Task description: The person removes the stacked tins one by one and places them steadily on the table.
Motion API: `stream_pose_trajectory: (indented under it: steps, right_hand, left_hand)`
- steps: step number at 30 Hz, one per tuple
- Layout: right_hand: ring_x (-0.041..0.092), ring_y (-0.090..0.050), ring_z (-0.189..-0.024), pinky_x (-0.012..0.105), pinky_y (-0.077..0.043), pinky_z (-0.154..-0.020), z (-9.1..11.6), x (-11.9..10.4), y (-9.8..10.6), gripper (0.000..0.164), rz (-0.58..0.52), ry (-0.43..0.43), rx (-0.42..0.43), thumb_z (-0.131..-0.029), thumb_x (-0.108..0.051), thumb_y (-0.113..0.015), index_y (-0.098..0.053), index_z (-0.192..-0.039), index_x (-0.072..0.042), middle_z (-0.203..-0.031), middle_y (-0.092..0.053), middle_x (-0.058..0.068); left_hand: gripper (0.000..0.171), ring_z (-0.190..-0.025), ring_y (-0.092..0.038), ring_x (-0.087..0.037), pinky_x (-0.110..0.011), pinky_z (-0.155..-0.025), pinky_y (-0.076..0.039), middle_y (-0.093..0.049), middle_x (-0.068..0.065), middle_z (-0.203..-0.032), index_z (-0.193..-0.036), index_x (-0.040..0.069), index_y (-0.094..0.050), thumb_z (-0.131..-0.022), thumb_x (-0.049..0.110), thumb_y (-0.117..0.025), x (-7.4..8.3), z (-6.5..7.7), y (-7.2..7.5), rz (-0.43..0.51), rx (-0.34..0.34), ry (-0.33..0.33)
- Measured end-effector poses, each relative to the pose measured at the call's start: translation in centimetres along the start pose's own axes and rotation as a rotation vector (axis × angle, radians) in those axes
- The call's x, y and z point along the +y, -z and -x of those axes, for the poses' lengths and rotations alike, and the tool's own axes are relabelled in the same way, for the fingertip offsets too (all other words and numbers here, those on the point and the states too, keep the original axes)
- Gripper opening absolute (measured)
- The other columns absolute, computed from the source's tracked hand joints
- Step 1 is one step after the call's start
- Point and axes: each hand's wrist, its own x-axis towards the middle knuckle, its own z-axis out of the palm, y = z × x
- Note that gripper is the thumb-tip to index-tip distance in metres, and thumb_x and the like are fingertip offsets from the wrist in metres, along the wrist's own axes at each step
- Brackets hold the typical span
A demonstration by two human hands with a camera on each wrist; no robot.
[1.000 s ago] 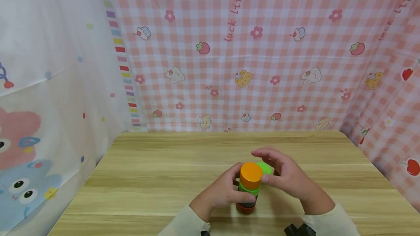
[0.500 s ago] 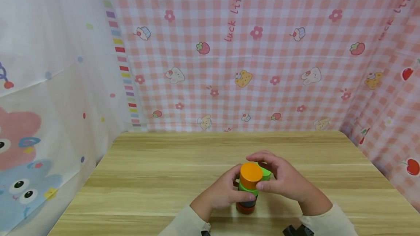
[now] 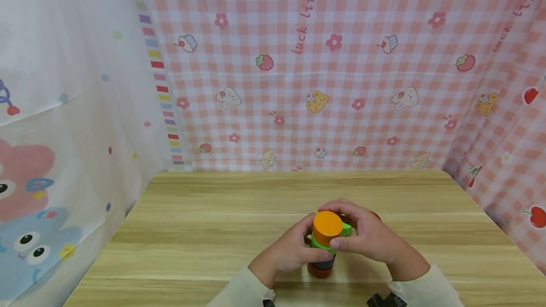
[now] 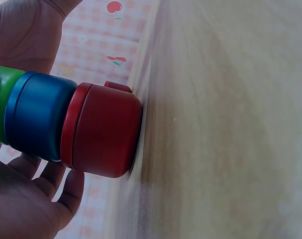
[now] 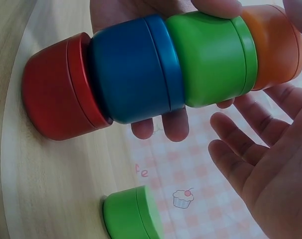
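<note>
Four-coloured small lidded tins stand in an upright stack: a red tin (image 5: 61, 89) at the bottom, then a blue tin (image 5: 133, 69), a green tin (image 5: 213, 57) and an orange tin (image 3: 327, 224) on top. My left hand (image 3: 286, 249) grips the stack around the green and blue tins, thumb in front. At the top, my right hand (image 3: 368, 232) holds the orange tin between its thumb and a finger, while its other fingers stay apart from the stack. In the left wrist view the red tin's base meets the tabletop.
Another green tin (image 5: 131, 214) stands on the wood-grain table (image 3: 204, 231) behind the stack. A red thing (image 3: 376, 215) shows only slightly behind my right hand. Patterned cloths (image 3: 298, 84) hang at the back and sides.
My right hand has moved left and slightly nearer, bringing its thumb and fingers around the orange tin. The red thing behind it has come into sight. My left hand keeps its grip.
</note>
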Motion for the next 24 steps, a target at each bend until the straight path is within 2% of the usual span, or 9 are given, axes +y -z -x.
stream_pose_trajectory:
  steps: [6,11,17,24]
  right_hand:
    - [0.022,-0.062,-0.119,0.032,-0.048,-0.106,-0.05,-0.09,-0.08,0.047,-0.013,0.033,-0.007,-0.096,-0.008,-0.077,-0.061,-0.141,-0.009,-0.136,-0.063,0.007]
    - [0.022,-0.063,-0.117,0.032,-0.05,-0.104,-0.07,-0.1,-0.08,0.045,-0.027,0.081,-0.001,-0.097,-0.008,-0.075,-0.061,-0.14,-0.008,-0.133,-0.063,0.011]
    - [0.022,-0.064,-0.116,0.033,-0.052,-0.103,-0.08,-0.01,0.14,0.043,-0.061,0.056,0.01,-0.097,-0.01,-0.076,-0.062,-0.139,-0.012,-0.134,-0.063,0.009]
    - [0.022,-0.065,-0.112,0.032,-0.054,-0.099,0.08,0.2,0.61,0.042,-0.079,0.068,0.024,-0.098,-0.006,-0.073,-0.061,-0.138,-0.008,-0.132,-0.064,0.01]
  left_hand:
    - [0.053,-0.118,-0.057,-0.013,-0.03,-0.101,-0.051,-0.061,0.007,-0.133,-0.142,0.027,-0.055,-0.096,0.016,-0.078,-0.03,-0.03,0.05,0.003,-0.009,0.0]
    - [0.051,-0.116,-0.057,-0.013,-0.029,-0.1,-0.051,-0.061,0.007,-0.13,-0.14,0.027,-0.056,-0.095,0.016,-0.078,-0.1,-0.12,0.12,-0.012,-0.015,0.001]
    - [0.051,-0.113,-0.059,-0.013,-0.029,-0.099,-0.051,-0.062,0.005,-0.127,-0.139,0.025,-0.056,-0.095,0.015,-0.078,-0.03,-0.14,0.14,-0.012,-0.011,0.011]
    - [0.046,-0.112,-0.059,-0.013,-0.028,-0.099,-0.051,-0.062,0.003,-0.125,-0.135,0.02,-0.056,-0.095,0.011,-0.078,0.36,-0.04,-0.04,0.005,-0.007,0.031]
